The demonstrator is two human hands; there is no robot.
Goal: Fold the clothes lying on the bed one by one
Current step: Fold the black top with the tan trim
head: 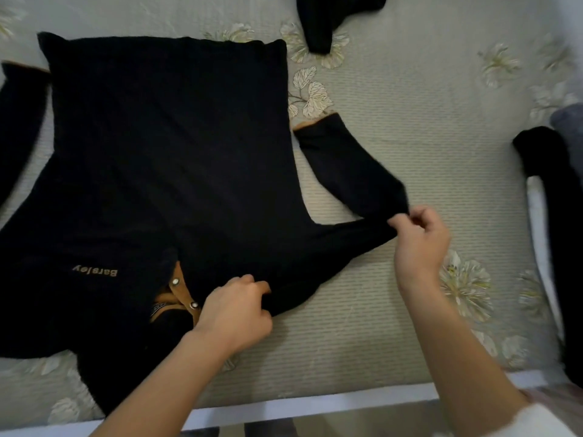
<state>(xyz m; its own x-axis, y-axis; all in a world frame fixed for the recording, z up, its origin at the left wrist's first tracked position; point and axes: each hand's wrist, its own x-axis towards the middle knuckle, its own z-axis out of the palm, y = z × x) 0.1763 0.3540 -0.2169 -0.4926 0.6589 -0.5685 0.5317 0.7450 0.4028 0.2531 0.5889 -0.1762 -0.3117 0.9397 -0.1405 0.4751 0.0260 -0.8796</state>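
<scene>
Our left hand [235,312] has its fingers curled into the black cloth at the shoulder of the black top [164,146], just beside the open collar, and grips a bunch of it against the bed. Our right hand [421,238] pinches the right sleeve [353,175] between thumb and fingers at the point where the sleeve bends, with the other fingers curled in.

From that pinch the sleeve doubles back toward the far side of the bed and ends in a cuff [315,126] that shows a tan lining, just beside the top's side edge. The top lies flat on the bed [410,105], collar toward us and hem away from us. Near the collar we see a tan placket [181,288] with metal snaps, and to its left tan lettering [94,272] that sits upside down from our side. The other sleeve [19,127] lies apart at the left edge, also with a tan cuff.

The bed has a pale quilted cover printed with flowers. A second dark garment [328,17] lies at the far edge, well apart from the top, and a third dark garment [558,234] stretches along the right side, with a grey cloth [572,121] beside its far end. A white bed edge [315,402] runs along the near side.
</scene>
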